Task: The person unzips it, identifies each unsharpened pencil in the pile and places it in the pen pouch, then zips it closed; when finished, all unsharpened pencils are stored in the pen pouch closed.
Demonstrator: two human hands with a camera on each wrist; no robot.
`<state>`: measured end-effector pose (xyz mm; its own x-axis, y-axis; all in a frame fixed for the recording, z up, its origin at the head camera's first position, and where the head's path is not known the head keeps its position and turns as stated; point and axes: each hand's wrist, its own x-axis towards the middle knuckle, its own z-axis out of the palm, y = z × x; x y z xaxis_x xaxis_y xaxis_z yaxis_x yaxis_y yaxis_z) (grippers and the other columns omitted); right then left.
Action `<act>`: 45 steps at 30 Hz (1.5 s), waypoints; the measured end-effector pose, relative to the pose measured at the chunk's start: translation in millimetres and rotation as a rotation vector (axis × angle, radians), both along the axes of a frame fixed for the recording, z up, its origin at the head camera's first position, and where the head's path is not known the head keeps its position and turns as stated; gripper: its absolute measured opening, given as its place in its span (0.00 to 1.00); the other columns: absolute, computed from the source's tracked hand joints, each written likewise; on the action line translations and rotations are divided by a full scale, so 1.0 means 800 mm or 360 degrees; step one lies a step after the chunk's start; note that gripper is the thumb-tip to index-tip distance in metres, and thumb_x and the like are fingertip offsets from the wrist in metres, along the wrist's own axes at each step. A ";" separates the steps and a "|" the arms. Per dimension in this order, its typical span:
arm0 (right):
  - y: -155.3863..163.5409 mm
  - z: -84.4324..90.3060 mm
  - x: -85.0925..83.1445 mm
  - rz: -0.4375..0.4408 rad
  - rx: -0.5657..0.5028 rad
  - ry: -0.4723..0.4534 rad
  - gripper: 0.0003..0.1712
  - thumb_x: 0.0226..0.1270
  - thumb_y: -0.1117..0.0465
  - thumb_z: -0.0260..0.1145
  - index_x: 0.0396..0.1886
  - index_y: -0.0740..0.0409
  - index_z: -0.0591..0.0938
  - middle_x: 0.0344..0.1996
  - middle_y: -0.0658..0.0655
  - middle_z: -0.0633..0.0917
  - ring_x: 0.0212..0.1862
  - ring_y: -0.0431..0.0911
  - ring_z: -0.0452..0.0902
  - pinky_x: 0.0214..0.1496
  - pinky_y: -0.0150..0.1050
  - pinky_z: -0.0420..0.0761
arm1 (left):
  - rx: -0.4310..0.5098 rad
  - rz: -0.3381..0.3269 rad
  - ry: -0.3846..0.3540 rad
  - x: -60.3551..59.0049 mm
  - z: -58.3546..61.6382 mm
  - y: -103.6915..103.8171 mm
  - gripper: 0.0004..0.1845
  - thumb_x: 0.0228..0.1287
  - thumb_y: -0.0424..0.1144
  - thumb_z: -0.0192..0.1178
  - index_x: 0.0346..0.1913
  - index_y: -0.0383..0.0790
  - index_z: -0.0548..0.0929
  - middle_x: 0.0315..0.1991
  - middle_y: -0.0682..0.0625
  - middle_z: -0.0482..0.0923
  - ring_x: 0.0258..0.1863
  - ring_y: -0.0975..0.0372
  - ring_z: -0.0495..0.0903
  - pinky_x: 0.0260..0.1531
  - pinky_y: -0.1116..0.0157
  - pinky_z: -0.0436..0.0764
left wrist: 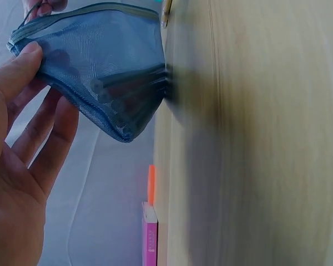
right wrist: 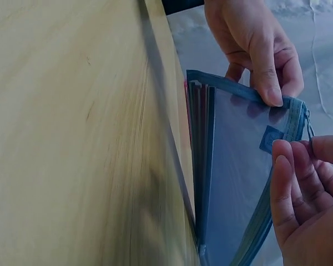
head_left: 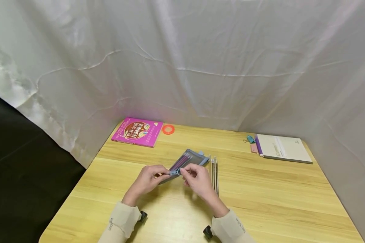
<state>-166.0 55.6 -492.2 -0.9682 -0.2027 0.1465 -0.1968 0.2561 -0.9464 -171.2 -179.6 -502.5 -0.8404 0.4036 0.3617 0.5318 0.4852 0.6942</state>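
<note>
A blue-grey mesh pencil case (head_left: 198,157) with a zipper along its edge is raised at a tilt over the table, its lower end at the tabletop. Dark pencils (right wrist: 201,127) show through the mesh, lying along one side. My left hand (head_left: 149,178) pinches the case's top corner between thumb and fingers, close to the zipper end. With thumb and forefinger, my right hand (head_left: 199,179) pinches the zipper pull (right wrist: 310,126) at that same corner. Several loose pencils (head_left: 214,170) lie side by side just right of the case, partly hidden behind the right hand.
At the back left lie a pink book (head_left: 149,135) and an orange ring (head_left: 168,129). Towards the right are a teal binder clip (head_left: 250,138), a pink eraser (head_left: 253,148), a purple pen (head_left: 258,145) and a pale notebook (head_left: 287,148). A white curtain (head_left: 200,67) hangs behind the table.
</note>
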 end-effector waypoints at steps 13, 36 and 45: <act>0.036 0.002 -0.023 -0.0074 0.0457 0.0160 0.09 0.74 0.58 0.69 0.34 0.56 0.87 0.25 0.59 0.87 0.20 0.42 0.79 0.25 0.31 0.80 | 0.0052 -0.0006 -0.0040 0.010 0.007 -0.037 0.08 0.67 0.32 0.69 0.43 0.48 0.92 0.37 0.56 0.89 0.29 0.70 0.79 0.29 0.70 0.84; 0.091 0.005 -0.059 -0.0411 0.0691 0.0245 0.10 0.77 0.56 0.66 0.38 0.56 0.88 0.34 0.55 0.89 0.23 0.44 0.83 0.19 0.32 0.77 | 0.0037 0.0038 0.0037 0.022 0.004 -0.085 0.11 0.64 0.24 0.68 0.41 0.45 0.91 0.34 0.55 0.86 0.29 0.67 0.81 0.31 0.69 0.86; 0.082 0.003 -0.053 -0.0225 0.0098 -0.0089 0.09 0.82 0.62 0.59 0.44 0.64 0.80 0.48 0.69 0.87 0.42 0.64 0.90 0.40 0.46 0.92 | 0.0063 0.0040 -0.0024 0.025 0.002 -0.087 0.12 0.65 0.25 0.67 0.42 0.46 0.91 0.36 0.54 0.87 0.30 0.61 0.84 0.31 0.69 0.86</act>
<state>-208.5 121.5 -489.5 -0.9940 -0.0705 0.0832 -0.1021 0.3352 -0.9366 -151.1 -249.0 -500.7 -0.8555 0.3679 0.3643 0.5092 0.4705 0.7206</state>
